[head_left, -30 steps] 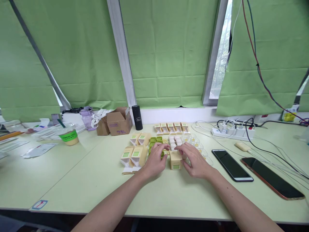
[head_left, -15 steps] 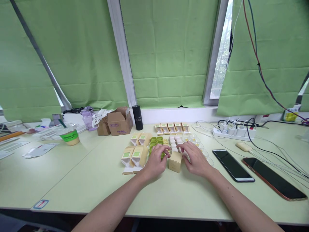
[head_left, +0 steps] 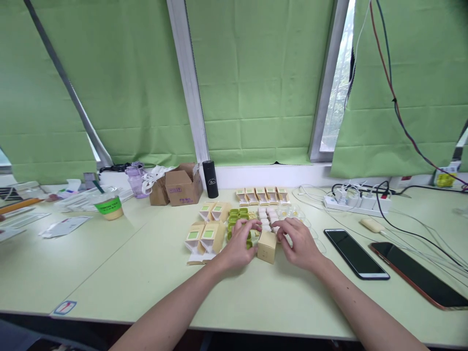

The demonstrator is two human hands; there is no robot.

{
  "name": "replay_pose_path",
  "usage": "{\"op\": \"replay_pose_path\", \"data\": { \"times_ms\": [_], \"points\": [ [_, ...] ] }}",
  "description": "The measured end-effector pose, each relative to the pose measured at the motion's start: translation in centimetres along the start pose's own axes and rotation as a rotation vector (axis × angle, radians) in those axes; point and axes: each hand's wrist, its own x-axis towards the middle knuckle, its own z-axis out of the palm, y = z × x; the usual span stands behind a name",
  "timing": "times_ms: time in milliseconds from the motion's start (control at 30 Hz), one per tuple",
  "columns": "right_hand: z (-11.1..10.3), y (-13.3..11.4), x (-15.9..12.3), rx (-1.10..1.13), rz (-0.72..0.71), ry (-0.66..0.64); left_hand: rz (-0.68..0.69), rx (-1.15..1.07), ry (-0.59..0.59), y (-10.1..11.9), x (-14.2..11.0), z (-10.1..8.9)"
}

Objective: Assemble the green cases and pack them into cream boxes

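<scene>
A small kraft paper box (head_left: 266, 247) stands upright on the table, its top closed, between my two hands. My left hand (head_left: 239, 243) curls round its left side, thumb at the left edge and forefinger by the far top corner. On the right, my right hand (head_left: 299, 242) has bent fingers against the box's right edge. Behind the left fingers are green plastic cups (head_left: 234, 219), partly hidden. Pale pink pieces (head_left: 262, 214) sit in rows behind the box. Clear plastic pieces (head_left: 288, 211) lie beyond my right hand. Open kraft boxes with green labels (head_left: 208, 234) stand to the left.
More open boxes (head_left: 261, 196) line up at the back. A black cylinder (head_left: 210, 179), a brown carton (head_left: 183, 185) and a drink cup (head_left: 108, 207) stand left. Two phones (head_left: 356, 253) lie right, with a power strip (head_left: 358, 204) and cables behind them.
My left thumb has come in to the box's left edge. The right fingers have shifted slightly by its right side. The whole view has moved a little.
</scene>
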Motion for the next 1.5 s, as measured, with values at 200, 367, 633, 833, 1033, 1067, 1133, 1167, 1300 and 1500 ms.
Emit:
{"op": "replay_pose_path", "data": {
  "times_ms": [200, 367, 633, 833, 1033, 1067, 1133, 1167, 1300, 1500],
  "points": [
    [0.3, 0.4, 0.0, -0.026, 0.039, 0.078, -0.017, 0.032, -0.011, 0.1, 0.0, -0.2],
    [0.5, 0.7, -0.1, -0.039, 0.065, 0.158, -0.018, 0.088, -0.031, 0.3, -0.1, 0.2],
    [0.4, 0.4, -0.1, -0.011, 0.058, 0.227, -0.144, 0.020, 0.029, 0.8, -0.3, 1.1],
    [0.1, -0.3, 0.2, 0.012, 0.056, 0.280, -0.082, -0.041, 0.128, 1.3, -0.3, 1.4],
    [0.2, -1.8, 0.3, 0.059, 0.064, 0.238, 0.070, 0.011, 0.224, 0.8, -0.3, 1.6],
    [0.3, -2.0, 0.3, 0.068, 0.068, 0.228, 0.102, 0.042, 0.242, 0.7, -0.3, 1.6],
    [0.6, -2.3, 0.3, 0.077, 0.077, 0.208, 0.163, 0.114, 0.274, 0.4, -0.3, 1.6],
    [0.7, -2.4, 0.3, 0.078, 0.081, 0.198, 0.196, 0.151, 0.287, 0.3, -0.4, 1.7],
    [1.4, -2.6, 0.0, 0.081, 0.097, 0.164, 0.333, 0.322, 0.322, 0.1, -0.5, 1.8],
    [2.0, -2.9, -0.4, 0.081, 0.107, 0.140, 0.420, 0.558, 0.359, -0.2, -0.3, 2.0]
  ]
}}
